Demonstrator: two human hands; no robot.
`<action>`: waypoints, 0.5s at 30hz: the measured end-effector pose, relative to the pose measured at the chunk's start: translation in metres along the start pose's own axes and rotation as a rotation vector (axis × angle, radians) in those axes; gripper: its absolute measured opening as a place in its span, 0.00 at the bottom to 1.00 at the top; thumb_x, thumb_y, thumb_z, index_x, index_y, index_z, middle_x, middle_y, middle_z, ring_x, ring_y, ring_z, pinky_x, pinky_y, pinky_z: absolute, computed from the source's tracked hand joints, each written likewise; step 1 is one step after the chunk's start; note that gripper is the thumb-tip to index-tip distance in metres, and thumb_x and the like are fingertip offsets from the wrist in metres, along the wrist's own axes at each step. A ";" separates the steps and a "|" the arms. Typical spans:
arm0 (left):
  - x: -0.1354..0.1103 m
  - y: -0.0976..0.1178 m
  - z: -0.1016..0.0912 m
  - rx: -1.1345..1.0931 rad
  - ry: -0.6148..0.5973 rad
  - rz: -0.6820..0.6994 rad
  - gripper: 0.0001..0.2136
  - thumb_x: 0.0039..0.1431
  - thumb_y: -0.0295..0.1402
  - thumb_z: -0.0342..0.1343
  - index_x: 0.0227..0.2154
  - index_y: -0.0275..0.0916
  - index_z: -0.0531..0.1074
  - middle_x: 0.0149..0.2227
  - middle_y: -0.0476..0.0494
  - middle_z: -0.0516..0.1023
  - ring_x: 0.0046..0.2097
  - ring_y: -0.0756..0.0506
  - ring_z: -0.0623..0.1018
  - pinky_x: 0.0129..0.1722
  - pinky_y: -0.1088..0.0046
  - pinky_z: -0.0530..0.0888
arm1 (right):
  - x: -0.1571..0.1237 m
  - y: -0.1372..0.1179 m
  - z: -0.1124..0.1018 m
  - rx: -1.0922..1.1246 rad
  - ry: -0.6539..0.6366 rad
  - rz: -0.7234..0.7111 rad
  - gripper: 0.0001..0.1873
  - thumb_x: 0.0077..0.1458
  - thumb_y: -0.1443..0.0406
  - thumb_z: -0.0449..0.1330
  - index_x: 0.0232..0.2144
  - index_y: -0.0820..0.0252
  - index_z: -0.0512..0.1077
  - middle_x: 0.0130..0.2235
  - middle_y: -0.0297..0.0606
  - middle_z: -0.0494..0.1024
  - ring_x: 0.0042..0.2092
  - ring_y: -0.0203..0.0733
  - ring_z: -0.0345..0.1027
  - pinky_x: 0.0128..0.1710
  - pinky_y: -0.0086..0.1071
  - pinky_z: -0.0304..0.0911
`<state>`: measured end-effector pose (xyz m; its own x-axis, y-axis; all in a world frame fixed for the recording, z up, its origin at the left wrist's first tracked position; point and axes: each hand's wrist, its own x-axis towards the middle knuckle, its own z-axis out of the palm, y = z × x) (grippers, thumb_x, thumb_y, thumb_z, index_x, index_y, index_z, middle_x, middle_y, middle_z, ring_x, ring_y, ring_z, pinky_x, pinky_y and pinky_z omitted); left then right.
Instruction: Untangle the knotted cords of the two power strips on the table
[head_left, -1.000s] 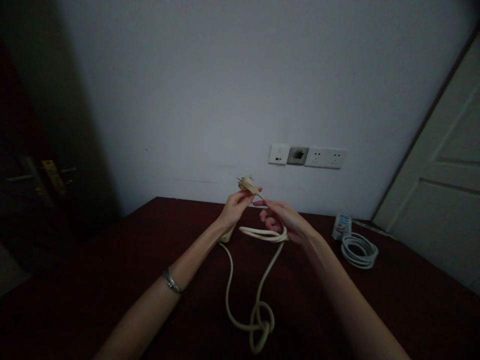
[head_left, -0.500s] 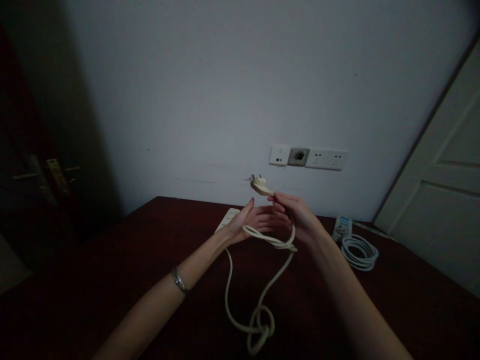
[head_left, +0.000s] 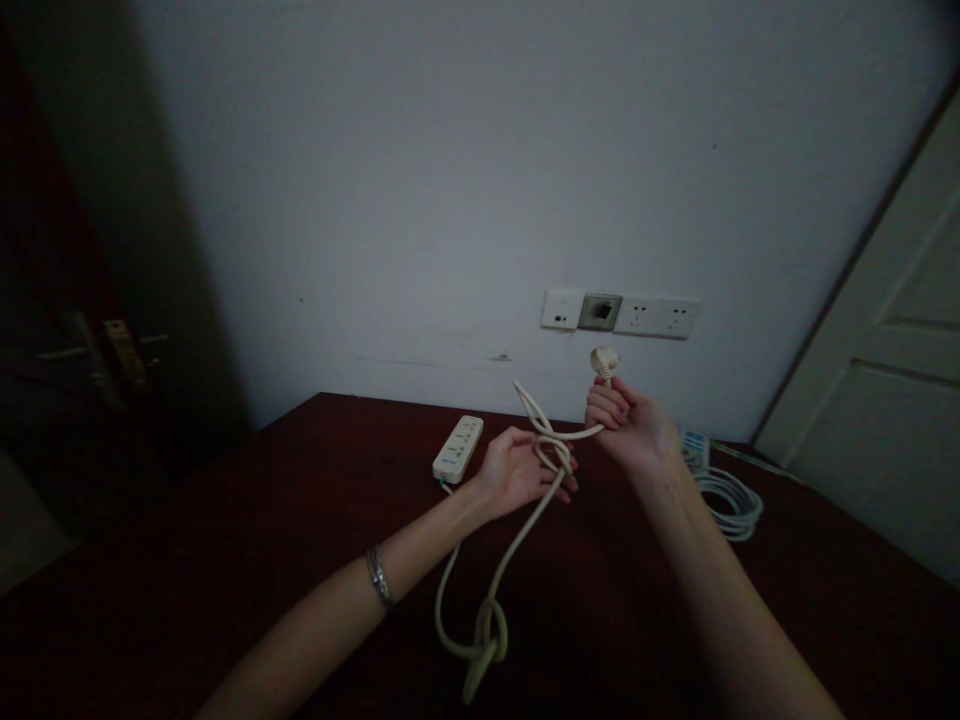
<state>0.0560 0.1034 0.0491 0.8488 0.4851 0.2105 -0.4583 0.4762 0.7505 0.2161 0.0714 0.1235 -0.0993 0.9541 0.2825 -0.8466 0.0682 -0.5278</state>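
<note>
The head view faces the wall (head_left: 420,200), angled down across the tabletop (head_left: 315,480), apparently near in this dimness.

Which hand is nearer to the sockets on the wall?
Right. The right hand is below the wall sockets, the plug sticking up from its grip; the left hand is lower and farther left.

A cream tone is shared by the cord (head_left: 523,530) and plug (head_left: 604,361). The off-white power strip (head_left: 459,448) is marked with small blue lettering. The tabletop (head_left: 360,480) is coloured dark reddish brown; the greyish wall (head_left: 420,200) is streaked with dark scuffs (head_left: 501,357). Silver is seen on the bracelet (head_left: 379,577).
</note>
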 end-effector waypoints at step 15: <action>-0.007 0.009 0.013 1.303 0.436 0.052 0.14 0.52 0.41 0.52 0.22 0.34 0.73 0.15 0.49 0.68 0.16 0.53 0.67 0.16 0.78 0.61 | -0.019 -0.024 0.023 -0.313 0.020 -0.151 0.14 0.59 0.72 0.47 0.22 0.58 0.59 0.15 0.23 0.47 0.15 0.28 0.38 0.12 0.20 0.45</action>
<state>0.0497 0.0951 0.0620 0.5767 0.7851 0.2258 0.2955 -0.4581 0.8383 0.2260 0.0455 0.1487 0.0283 0.9317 0.3621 -0.6496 0.2924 -0.7018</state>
